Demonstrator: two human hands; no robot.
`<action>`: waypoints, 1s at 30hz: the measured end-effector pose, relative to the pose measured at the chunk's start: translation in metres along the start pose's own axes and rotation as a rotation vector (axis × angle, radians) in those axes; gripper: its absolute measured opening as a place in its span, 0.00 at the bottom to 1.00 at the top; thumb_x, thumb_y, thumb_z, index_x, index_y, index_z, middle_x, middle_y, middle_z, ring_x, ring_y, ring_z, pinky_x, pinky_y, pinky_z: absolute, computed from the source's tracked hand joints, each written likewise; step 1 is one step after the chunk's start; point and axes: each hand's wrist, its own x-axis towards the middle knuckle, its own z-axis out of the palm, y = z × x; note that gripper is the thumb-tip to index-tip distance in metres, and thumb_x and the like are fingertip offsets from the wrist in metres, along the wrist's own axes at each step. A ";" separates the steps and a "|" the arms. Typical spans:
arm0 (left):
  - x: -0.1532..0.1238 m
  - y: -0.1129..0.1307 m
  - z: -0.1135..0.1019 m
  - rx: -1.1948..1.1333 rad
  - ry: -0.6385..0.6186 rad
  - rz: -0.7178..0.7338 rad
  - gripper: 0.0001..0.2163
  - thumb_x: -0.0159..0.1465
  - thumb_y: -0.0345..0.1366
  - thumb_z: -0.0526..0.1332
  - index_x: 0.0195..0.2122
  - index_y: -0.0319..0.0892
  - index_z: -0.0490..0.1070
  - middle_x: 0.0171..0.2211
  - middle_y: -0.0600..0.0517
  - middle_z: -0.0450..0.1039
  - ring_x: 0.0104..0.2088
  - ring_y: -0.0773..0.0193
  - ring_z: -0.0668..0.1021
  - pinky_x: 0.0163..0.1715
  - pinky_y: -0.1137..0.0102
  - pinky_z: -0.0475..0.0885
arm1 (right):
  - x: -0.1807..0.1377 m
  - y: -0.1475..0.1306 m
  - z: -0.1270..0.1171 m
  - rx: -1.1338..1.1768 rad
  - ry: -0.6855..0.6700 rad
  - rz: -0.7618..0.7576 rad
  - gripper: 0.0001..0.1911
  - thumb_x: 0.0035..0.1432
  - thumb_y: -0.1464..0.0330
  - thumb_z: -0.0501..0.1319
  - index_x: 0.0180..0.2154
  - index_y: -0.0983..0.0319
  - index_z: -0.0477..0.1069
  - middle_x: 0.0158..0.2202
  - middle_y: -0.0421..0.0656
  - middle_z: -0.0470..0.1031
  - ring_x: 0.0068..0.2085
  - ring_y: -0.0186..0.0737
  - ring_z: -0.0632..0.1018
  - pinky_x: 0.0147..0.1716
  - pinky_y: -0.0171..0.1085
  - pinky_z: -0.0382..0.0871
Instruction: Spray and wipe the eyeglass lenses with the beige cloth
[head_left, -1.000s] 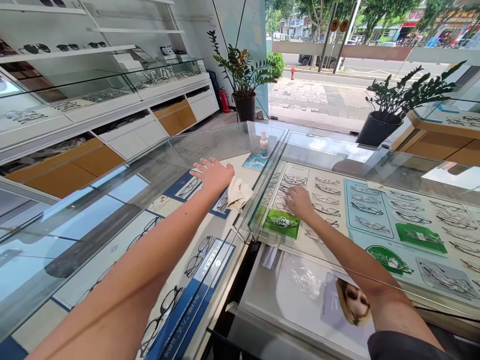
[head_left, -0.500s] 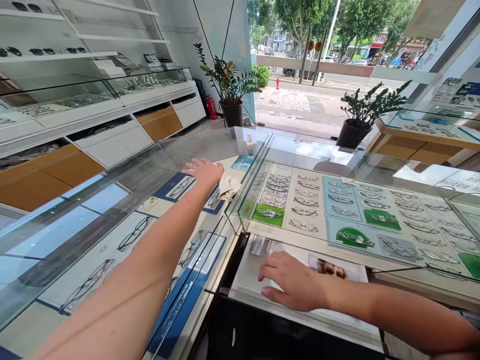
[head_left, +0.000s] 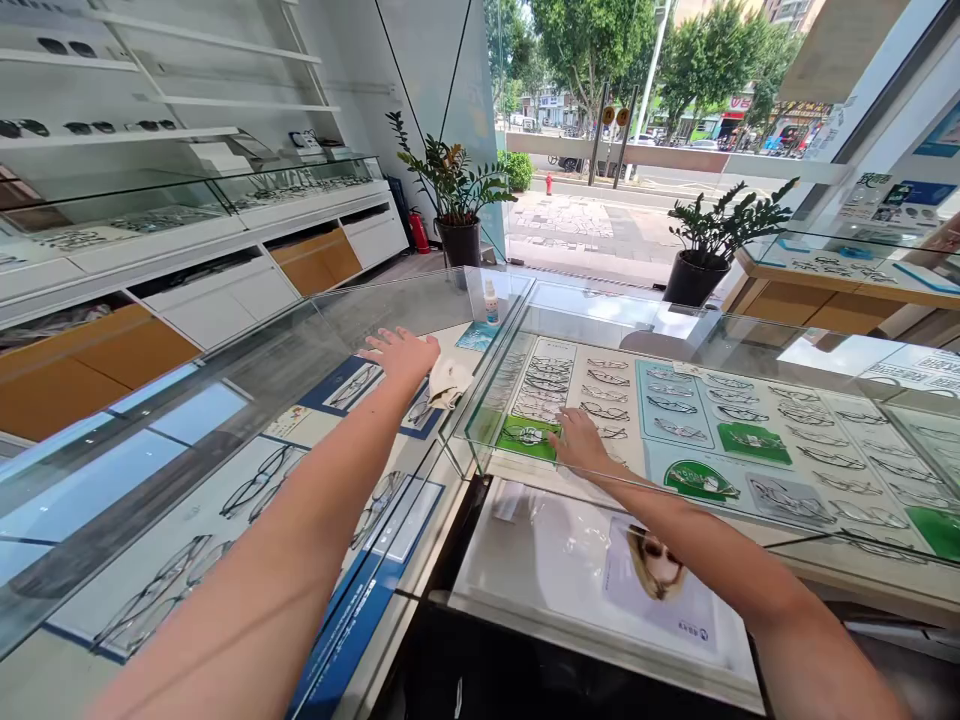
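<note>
My left hand (head_left: 401, 355) lies over the far part of the left glass display case (head_left: 315, 300), fingers spread, holding nothing. Beside its wrist is a crumpled off-white cloth (head_left: 450, 383). Eyeglasses on a blue-edged card (head_left: 352, 388) sit close to this hand. Reaching forward, my right hand (head_left: 583, 442) is at the near left of the right glass display case (head_left: 480, 440), fingers apart and nothing visible in them. Its fingertips are next to a green card (head_left: 553, 450) bearing eyeglasses (head_left: 527, 434). Whether they touch the glass or the card I cannot tell.
A small spray bottle (head_left: 491, 302) stands near the far corner where the cases meet. Below my right arm lies a white board with a portrait (head_left: 660, 570). Rows of eyeglasses (head_left: 671, 405) fill the right case. Potted plants (head_left: 459, 240) stand beyond, by the window.
My right hand has moved forward from above the white board to the right case by the green card. My left hand stays spread beside the cloth. The view has shifted slightly.
</note>
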 end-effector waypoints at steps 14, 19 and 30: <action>0.015 -0.007 0.007 0.092 -0.008 0.013 0.42 0.74 0.55 0.40 0.80 0.26 0.50 0.80 0.27 0.41 0.78 0.18 0.46 0.72 0.27 0.44 | 0.232 0.080 0.052 -0.084 -0.016 0.157 0.25 0.77 0.60 0.49 0.53 0.61 0.83 0.61 0.53 0.81 0.72 0.59 0.68 0.76 0.57 0.43; 0.016 -0.008 0.006 0.107 -0.026 0.009 0.43 0.74 0.55 0.39 0.80 0.27 0.48 0.81 0.28 0.40 0.78 0.18 0.45 0.72 0.27 0.43 | 0.243 0.089 0.063 -0.080 -0.010 0.167 0.26 0.77 0.60 0.47 0.51 0.60 0.83 0.59 0.54 0.82 0.69 0.57 0.70 0.77 0.58 0.40; 0.014 -0.006 0.005 0.112 -0.001 0.010 0.42 0.74 0.55 0.41 0.79 0.26 0.51 0.80 0.28 0.42 0.78 0.19 0.48 0.72 0.28 0.46 | 0.260 0.093 0.063 -0.064 0.012 0.184 0.26 0.76 0.60 0.48 0.54 0.61 0.82 0.64 0.53 0.79 0.70 0.58 0.68 0.76 0.60 0.43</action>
